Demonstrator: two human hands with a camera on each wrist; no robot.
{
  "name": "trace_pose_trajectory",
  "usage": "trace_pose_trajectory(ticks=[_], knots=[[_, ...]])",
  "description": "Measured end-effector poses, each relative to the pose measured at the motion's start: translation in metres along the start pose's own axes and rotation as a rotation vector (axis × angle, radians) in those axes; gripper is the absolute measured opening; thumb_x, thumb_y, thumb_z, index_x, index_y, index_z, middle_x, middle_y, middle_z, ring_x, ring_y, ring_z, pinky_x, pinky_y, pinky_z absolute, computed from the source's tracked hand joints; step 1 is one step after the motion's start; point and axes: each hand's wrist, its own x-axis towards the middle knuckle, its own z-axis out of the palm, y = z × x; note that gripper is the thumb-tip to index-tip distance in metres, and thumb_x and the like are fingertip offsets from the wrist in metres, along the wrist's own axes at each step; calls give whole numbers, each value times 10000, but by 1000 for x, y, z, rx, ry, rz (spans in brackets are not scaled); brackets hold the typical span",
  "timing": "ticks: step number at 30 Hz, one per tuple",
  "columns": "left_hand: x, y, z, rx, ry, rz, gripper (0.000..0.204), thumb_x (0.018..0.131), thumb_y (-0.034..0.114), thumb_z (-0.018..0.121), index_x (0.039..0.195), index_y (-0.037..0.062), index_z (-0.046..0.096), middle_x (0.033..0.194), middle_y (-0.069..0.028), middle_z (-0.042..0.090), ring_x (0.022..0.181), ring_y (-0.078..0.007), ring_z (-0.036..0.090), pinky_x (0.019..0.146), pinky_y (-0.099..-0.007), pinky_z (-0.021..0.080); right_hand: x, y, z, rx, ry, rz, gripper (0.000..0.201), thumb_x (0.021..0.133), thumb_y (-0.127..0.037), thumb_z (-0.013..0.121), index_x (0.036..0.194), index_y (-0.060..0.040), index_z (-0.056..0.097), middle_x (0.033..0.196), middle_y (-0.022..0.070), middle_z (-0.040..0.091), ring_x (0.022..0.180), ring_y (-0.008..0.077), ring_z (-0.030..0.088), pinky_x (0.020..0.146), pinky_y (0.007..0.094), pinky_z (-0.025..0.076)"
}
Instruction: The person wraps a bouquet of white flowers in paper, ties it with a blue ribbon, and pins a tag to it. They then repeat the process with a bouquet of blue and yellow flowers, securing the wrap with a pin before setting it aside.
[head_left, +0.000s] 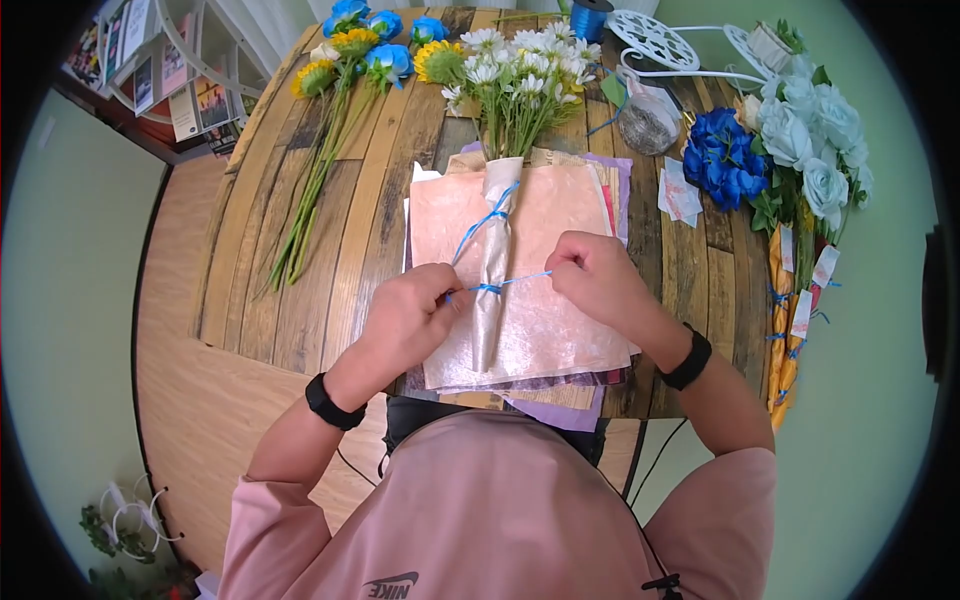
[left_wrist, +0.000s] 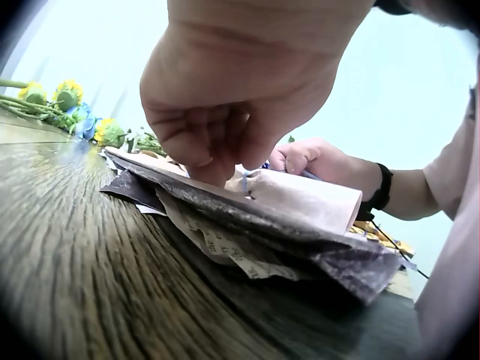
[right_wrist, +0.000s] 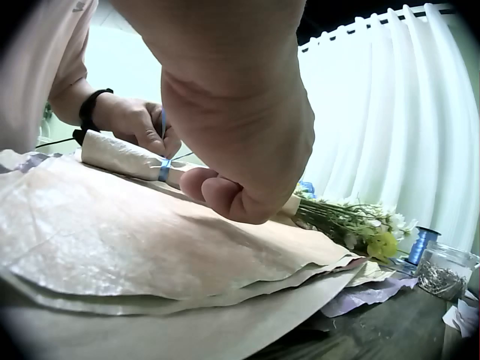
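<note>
A bouquet of white daisies (head_left: pixel 520 85) lies with its stems rolled in a pale paper wrap (head_left: pixel 488 340). Blue ribbon (head_left: pixel 487 288) circles the wrap at its lower part, and a second blue tie sits higher up with a loose tail. My left hand (head_left: pixel 412 308) pinches one ribbon end just left of the wrap. On the other side my right hand (head_left: pixel 597 283) grips the other end, which runs taut to the wrap. Under the bouquet is a stack of wrapping paper (head_left: pixel 570 345), pink sheet on top. In the right wrist view the blue band (right_wrist: pixel 164 169) shows around the roll.
Blue and yellow flowers (head_left: pixel 388 62) with long stems lie at the left. Rightward are a blue hydrangea (head_left: pixel 722 160), pale blue roses (head_left: pixel 825 135), a jar of pins (head_left: pixel 648 125) and printed slips (head_left: pixel 680 192). A blue ribbon spool (head_left: pixel 590 18) stands at the back.
</note>
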Motion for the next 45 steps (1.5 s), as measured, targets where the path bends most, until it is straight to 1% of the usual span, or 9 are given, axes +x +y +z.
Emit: trace_pose_trajectory(ticks=[2, 7, 9, 12, 20, 27, 34, 39, 45], knots=[[1, 4, -5, -34, -75, -195, 131, 862, 103, 707, 907, 0, 639, 796, -123, 647, 679, -211, 633, 627, -315, 494, 2, 2, -2, 158, -37, 50, 90, 798, -36, 582, 823, 22, 645, 799, 74, 679, 699, 111, 616, 628, 276, 488], [3, -7, 13, -418, 22, -213, 142, 925, 152, 684, 941, 18, 638, 829, -39, 633, 708, -96, 580, 642, -265, 481, 1, -11, 1, 625, -59, 17, 60, 810, 1, 561, 838, 17, 611, 964, 145, 684, 758, 160, 650, 710, 289, 511], [3, -13, 21, -557, 62, -213, 144, 941, 167, 675, 951, 29, 637, 854, -19, 625, 725, -66, 562, 641, -248, 472, 1, -15, 0, 983, -205, 159, 65, 857, -18, 511, 883, 5, 566, 993, 177, 675, 763, 206, 665, 725, 316, 531], [8, -6, 18, -928, 27, -414, 122, 963, 172, 648, 967, 60, 602, 912, -27, 644, 706, -63, 557, 622, -229, 453, 2, -15, 4, 1141, -364, 234, 72, 879, -45, 475, 912, -8, 528, 946, 181, 668, 755, 230, 669, 712, 327, 535], [11, 1, 19, -1322, 12, -404, 131, 994, 207, 592, 934, 112, 525, 951, -75, 661, 562, -78, 510, 493, -202, 382, 10, -8, 5, 844, -259, 215, 74, 871, -94, 510, 868, -23, 529, 774, 92, 627, 642, 154, 614, 602, 275, 511], [14, -10, 17, -1260, -58, -392, 142, 1000, 217, 583, 941, 111, 510, 933, -61, 650, 551, -77, 491, 497, -191, 379, 6, -7, 0, 658, -270, 276, 93, 864, -120, 550, 875, -28, 555, 783, 64, 642, 649, 115, 600, 611, 244, 480], [25, -14, 25, -820, -183, -328, 125, 955, 139, 640, 931, 35, 576, 846, -33, 661, 662, -65, 569, 590, -224, 468, -1, -11, 0, 711, -291, 227, 83, 881, -99, 563, 912, -25, 581, 875, 63, 673, 737, 94, 616, 674, 220, 472], [29, -5, 21, -590, -207, -388, 96, 885, 72, 703, 932, -9, 681, 798, -43, 681, 706, -80, 594, 645, -253, 500, -2, -21, 14, 655, -241, 8, 111, 868, -41, 596, 965, 0, 630, 887, 31, 658, 761, 59, 578, 681, 227, 475], [26, -7, 17, -526, -243, -212, 146, 884, 87, 704, 978, -25, 699, 812, -60, 699, 712, -107, 612, 671, -262, 508, 14, -36, 18, 520, -175, 57, 145, 880, -72, 615, 985, 26, 632, 845, 25, 630, 758, 70, 580, 656, 232, 483]])
